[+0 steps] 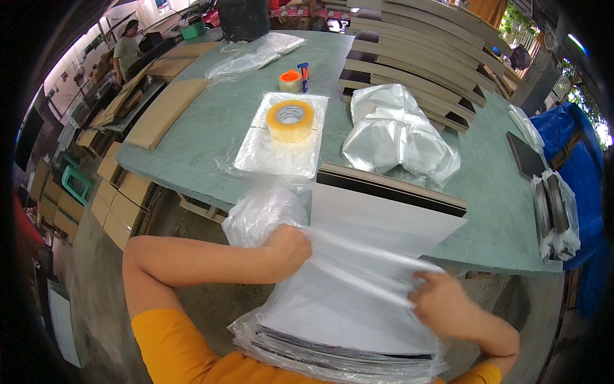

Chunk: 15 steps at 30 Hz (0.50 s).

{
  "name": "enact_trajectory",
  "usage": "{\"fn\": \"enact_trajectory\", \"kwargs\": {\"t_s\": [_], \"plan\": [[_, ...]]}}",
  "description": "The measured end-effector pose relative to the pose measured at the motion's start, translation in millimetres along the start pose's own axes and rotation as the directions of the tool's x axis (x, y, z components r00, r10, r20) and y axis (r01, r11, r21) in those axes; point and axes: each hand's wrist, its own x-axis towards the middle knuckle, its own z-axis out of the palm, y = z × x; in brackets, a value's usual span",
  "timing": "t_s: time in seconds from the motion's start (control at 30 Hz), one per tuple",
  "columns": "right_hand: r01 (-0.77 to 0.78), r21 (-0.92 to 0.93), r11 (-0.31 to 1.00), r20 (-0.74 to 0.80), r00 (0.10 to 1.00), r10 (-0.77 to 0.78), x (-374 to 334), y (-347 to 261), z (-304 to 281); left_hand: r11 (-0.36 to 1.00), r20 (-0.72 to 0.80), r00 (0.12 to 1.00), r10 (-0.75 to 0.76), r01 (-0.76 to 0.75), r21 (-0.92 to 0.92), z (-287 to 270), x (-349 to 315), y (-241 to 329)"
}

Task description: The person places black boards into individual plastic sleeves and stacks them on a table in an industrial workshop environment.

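Note:
A stack of flat white-faced boards (377,221) with dark edges leans over the table's near edge, toward my body. Clear plastic wrapping (345,256) covers its nearer part and bunches up at the left. My left hand (289,251) is closed on the plastic at the stack's left side. On the right side my right hand (441,301) grips the same plastic, its fingers bent and slightly blurred. Between both hands the film is stretched in folds across the boards. Near my body, dark sheet edges show through the plastic at the stack's lower end.
A large tape roll (290,121) lies on a pile of clear plastic bags (249,153). Beyond are a tape dispenser (294,79), crumpled plastic (400,131) and tall stacked boards (416,57). Wrapped dark pieces (555,214) stand at the right edge. Another person (126,51) is far left.

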Motion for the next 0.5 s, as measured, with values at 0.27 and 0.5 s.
{"fn": "enact_trajectory", "kwargs": {"t_s": [0.27,0.5], "plan": [[-0.001,0.44,0.898,-0.898,0.011,0.44,10,54,46,0.582,-0.612,0.43,-0.664,-0.216,-0.784,-26,-45,-40],[-0.125,0.313,0.942,-0.93,0.161,0.33,30,56,39,0.942,-0.882,0.335,-0.332,0.076,-0.326,-24,-8,-29]]}}
